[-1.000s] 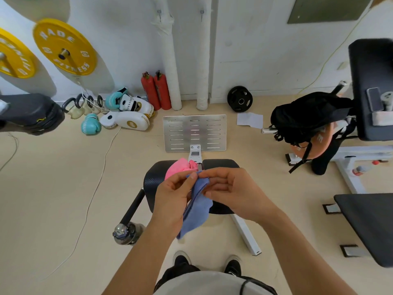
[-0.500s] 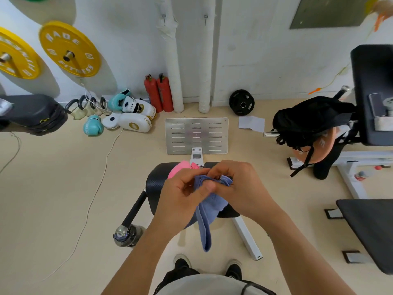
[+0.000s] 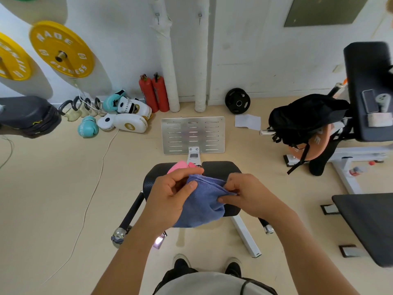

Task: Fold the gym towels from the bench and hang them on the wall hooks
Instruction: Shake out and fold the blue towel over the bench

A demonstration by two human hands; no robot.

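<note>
1. Left hand (image 3: 170,193) at centre frame, fingers curled, thumb pressed onto the upper left edge of the blue towel (image 3: 201,204), pinching it.
2. Right hand (image 3: 247,194) just right of centre, fingers bent inward, gripping the towel's upper right edge between thumb and fingertips.
3. Blue towel stretched between both hands along its top edge, hanging below them in a loose bunch; lower part blurred, fold lines hard to make out.
4. Held above the black bench seat (image 3: 221,169), which sits directly behind and beneath the hands; seat largely covered by hands and cloth.
5. Pink towel (image 3: 180,166) on the bench just above the left hand's knuckles, mostly hidden, only a small rounded part showing.
6. Two black shoes (image 3: 232,267) at bottom centre, partly cut off by a grey shirt at the frame's lower edge.
7. Slotted metal plate (image 3: 192,135) on the floor beyond the bench, above centre.
8. Boxing gloves (image 3: 88,128) at mid left, two red fire extinguishers (image 3: 154,93) against the wall.
9. Two small wall hooks (image 3: 200,15) near top centre, bare; tiny and hard to make out.
10. Yellow weight plate (image 3: 61,48) at upper left.
</note>
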